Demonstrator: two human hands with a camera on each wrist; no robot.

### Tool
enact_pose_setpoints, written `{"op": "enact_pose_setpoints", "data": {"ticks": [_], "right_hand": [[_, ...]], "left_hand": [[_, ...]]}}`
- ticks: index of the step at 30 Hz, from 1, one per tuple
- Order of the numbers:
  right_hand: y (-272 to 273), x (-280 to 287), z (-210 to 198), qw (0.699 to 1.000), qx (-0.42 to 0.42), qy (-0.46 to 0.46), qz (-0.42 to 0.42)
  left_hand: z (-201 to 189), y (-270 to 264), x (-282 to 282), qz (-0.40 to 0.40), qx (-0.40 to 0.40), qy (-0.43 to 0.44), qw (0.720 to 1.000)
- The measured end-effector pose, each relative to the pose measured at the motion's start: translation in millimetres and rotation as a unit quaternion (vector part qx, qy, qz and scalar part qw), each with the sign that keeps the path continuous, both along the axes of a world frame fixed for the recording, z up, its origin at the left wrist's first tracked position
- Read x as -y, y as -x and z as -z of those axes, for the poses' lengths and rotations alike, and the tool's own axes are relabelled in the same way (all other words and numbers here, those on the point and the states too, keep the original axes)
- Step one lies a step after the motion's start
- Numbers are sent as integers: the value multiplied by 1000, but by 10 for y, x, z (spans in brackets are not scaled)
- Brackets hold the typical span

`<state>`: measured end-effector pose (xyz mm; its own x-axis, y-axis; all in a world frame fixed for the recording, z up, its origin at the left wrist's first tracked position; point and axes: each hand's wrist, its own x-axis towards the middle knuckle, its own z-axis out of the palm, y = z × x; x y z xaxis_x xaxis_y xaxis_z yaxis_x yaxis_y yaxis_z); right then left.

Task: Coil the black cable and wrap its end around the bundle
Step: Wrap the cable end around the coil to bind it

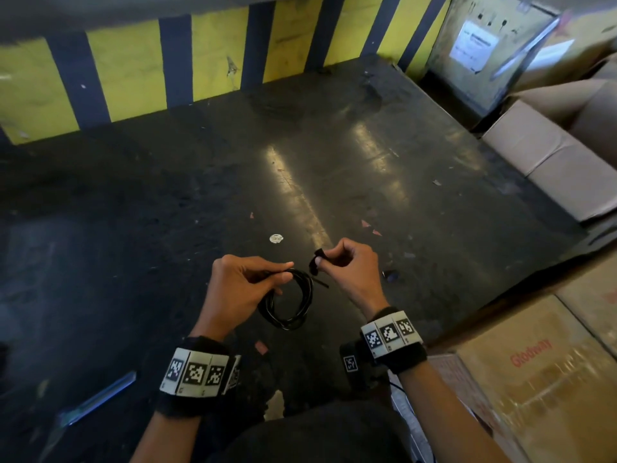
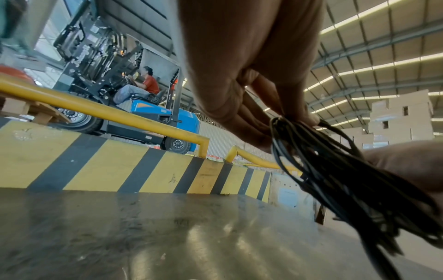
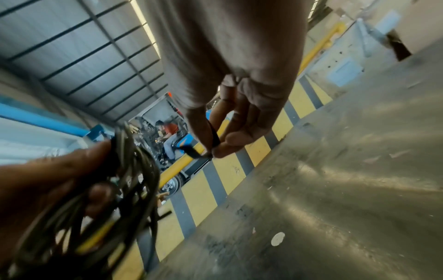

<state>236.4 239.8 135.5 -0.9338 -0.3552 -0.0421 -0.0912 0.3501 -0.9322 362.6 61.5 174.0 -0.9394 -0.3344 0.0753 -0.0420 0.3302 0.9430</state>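
The left hand (image 1: pixel 240 289) pinches the coiled black cable (image 1: pixel 288 304) at its top between thumb and fingers, so the loops hang below the grip, above the dark floor (image 1: pixel 367 182). At 3 o'clock of the coil, just beside it, the right hand (image 1: pixel 350 265) pinches the cable's black strap end (image 1: pixel 317 259). Farther, at 12 o'clock, stands a yellow-and-black striped barrier (image 1: pixel 133 71); cardboard boxes (image 1: pixel 551 162) lie at 2 o'clock.

Two hands (image 1: pixel 240 289) (image 1: pixel 347 265) — one coiled cable (image 1: pixel 290 302), one strap (image 1: pixel 315 260), one white disc (image 1: pixel 276 238).
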Motion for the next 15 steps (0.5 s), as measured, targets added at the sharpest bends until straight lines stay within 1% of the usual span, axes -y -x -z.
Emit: {"op": "enact_pose_setpoints", "data": {"ticks": [4, 7, 10, 12, 15], "right_hand": [[-84, 62, -50, 998, -55, 3, -34], [-102, 63, -88, 996, -40, 13, -78], [-96, 59, -159, 994, 16, 36, -105], [-82, 59, -225, 988, 80, 70, -110], [-80, 38, -381, 959, 206, 141, -132]], "left_hand": [[-103, -46, -9, 27, 25, -61, 997], [-131, -66, 9, 25, 26, -84, 996], [-113, -75, 53, 21, 30, -75, 996], [-109, -89, 71, 21, 38, -69, 997], [-127, -112, 81, 20, 40, -69, 997]]}}
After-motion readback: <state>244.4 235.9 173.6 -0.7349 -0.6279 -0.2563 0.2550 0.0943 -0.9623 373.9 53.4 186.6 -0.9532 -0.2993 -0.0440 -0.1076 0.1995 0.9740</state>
